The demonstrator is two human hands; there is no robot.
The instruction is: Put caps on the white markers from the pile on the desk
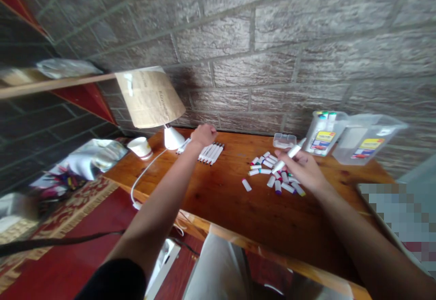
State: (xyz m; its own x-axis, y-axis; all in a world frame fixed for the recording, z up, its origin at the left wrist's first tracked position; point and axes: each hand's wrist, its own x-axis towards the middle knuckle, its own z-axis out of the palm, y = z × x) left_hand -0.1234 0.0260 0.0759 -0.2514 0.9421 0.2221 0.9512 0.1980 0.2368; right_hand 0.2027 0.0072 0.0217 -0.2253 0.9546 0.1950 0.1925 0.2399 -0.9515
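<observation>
My right hand [303, 166] grips a white marker [289, 156], held slanted between thumb and fingers above a loose pile of marker caps [285, 187]. The caps are whitish with coloured ends; one cap [246, 185] lies apart on the left. At the back of the wooden table [211, 200], my left hand [203, 135] is closed beside a neat row of white markers [211, 153] with dark tips. Whatever its fingers hold is hidden from view. More white markers [183, 146] lie left of my left wrist, partly covered by it.
Clear plastic containers stand at the right, one with markers inside [322, 132] and another [368, 138] beside it. A small clear box [284, 141] sits behind the caps. On the left are a lamp [173, 137], its white cord [143, 175] and a paper cup [140, 147].
</observation>
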